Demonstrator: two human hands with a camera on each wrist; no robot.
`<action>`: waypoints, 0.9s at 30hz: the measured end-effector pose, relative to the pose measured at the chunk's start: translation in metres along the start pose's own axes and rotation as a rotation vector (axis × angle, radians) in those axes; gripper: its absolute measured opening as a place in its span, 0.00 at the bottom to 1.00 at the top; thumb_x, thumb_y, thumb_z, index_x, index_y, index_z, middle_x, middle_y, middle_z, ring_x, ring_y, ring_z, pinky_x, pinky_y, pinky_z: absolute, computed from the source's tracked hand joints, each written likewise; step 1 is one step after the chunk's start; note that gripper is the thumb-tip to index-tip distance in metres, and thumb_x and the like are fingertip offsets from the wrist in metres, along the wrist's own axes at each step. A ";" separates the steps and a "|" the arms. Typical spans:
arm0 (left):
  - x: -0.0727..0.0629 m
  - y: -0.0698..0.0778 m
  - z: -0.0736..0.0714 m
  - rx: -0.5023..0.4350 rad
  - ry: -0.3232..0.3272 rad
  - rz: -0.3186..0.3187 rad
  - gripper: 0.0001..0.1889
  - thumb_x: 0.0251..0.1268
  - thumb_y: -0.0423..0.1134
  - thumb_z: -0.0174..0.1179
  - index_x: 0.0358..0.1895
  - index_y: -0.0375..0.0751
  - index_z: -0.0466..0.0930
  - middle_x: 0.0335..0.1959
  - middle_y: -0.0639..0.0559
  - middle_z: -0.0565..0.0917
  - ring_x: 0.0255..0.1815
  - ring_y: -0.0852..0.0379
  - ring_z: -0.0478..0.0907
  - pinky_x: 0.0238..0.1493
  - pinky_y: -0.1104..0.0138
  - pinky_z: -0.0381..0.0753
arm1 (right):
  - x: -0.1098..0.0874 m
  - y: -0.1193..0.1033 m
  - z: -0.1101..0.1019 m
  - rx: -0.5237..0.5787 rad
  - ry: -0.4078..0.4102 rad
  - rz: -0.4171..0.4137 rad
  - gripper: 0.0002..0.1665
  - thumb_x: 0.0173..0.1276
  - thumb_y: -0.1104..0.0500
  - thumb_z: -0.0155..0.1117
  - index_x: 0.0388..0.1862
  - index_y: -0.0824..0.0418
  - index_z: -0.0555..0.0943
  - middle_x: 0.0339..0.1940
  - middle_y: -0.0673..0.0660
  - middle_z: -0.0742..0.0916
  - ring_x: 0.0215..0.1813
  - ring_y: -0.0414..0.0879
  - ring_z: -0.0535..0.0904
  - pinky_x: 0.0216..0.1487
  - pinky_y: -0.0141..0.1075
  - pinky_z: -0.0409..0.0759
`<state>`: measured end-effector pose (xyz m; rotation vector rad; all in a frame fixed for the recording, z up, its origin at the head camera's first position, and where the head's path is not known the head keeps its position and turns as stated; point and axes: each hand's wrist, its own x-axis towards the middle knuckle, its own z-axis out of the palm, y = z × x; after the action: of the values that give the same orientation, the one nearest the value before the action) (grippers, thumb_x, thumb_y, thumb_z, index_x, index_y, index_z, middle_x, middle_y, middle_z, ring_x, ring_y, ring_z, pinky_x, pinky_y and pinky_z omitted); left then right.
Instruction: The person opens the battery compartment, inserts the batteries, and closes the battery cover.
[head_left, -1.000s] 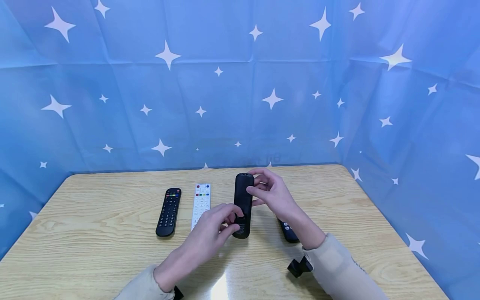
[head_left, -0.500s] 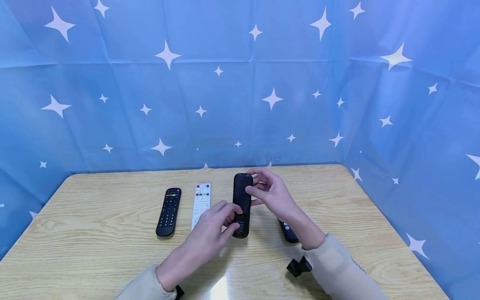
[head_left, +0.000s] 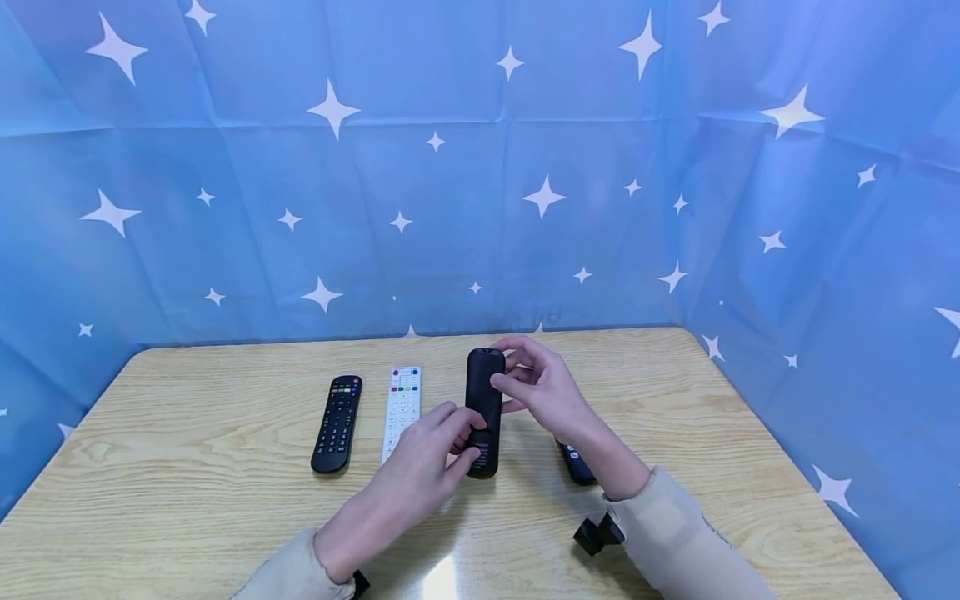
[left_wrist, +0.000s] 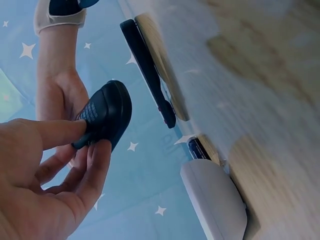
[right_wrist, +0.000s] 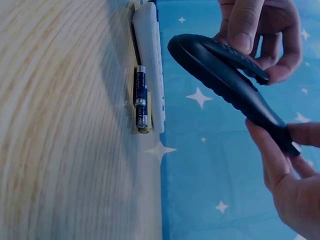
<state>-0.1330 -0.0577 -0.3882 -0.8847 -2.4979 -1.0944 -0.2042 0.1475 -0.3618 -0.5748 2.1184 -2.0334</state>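
A black remote control [head_left: 483, 383] is held above the table, its back with small print turned up. My right hand [head_left: 543, 387] grips its far end, thumb on the back and fingers along the side. Near the other end, my left hand [head_left: 423, 454] pinches the battery cover [right_wrist: 250, 66] between thumb and fingers. In the right wrist view that cover tilts away from the body, with one end raised and the other against the remote. Two dark blue batteries [right_wrist: 140, 85] lie on the table beside the white remote control [right_wrist: 150, 65]; the left hand hides them in the head view.
A black remote [head_left: 337, 425] lies face up at the left, with the white remote [head_left: 402, 404] right of it. Another black remote [head_left: 577, 462] is partly hidden under the right forearm. Behind the wooden table [head_left: 225, 400] hangs a blue star-patterned curtain [head_left: 450, 183].
The held remote has shifted very slightly left. The dark gap by the left fingertips looks narrower now in the head view. Both hands keep their holds.
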 end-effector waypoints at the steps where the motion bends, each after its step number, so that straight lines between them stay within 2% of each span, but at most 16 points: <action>1: 0.000 0.000 -0.001 -0.021 -0.010 -0.004 0.16 0.60 0.23 0.71 0.48 0.37 0.80 0.34 0.53 0.77 0.34 0.60 0.80 0.36 0.69 0.84 | 0.000 0.000 0.000 -0.001 0.000 0.001 0.24 0.72 0.70 0.64 0.66 0.64 0.74 0.44 0.65 0.81 0.43 0.54 0.85 0.40 0.53 0.88; 12: 0.000 0.001 -0.007 -0.163 -0.060 -0.034 0.15 0.62 0.23 0.69 0.48 0.41 0.80 0.33 0.58 0.76 0.35 0.62 0.78 0.35 0.71 0.83 | 0.000 0.003 -0.004 0.000 0.002 0.019 0.25 0.72 0.69 0.65 0.66 0.65 0.73 0.44 0.63 0.81 0.45 0.53 0.85 0.40 0.53 0.88; 27: -0.002 0.000 -0.008 -0.254 -0.053 0.048 0.15 0.61 0.20 0.67 0.47 0.40 0.81 0.35 0.55 0.77 0.38 0.60 0.78 0.39 0.73 0.84 | 0.002 0.006 -0.007 -0.001 0.065 0.068 0.25 0.72 0.71 0.63 0.67 0.67 0.74 0.43 0.64 0.80 0.44 0.52 0.86 0.39 0.52 0.88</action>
<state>-0.1318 -0.0646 -0.3834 -1.0473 -2.3998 -1.4118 -0.2093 0.1533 -0.3666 -0.4360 2.1446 -2.0414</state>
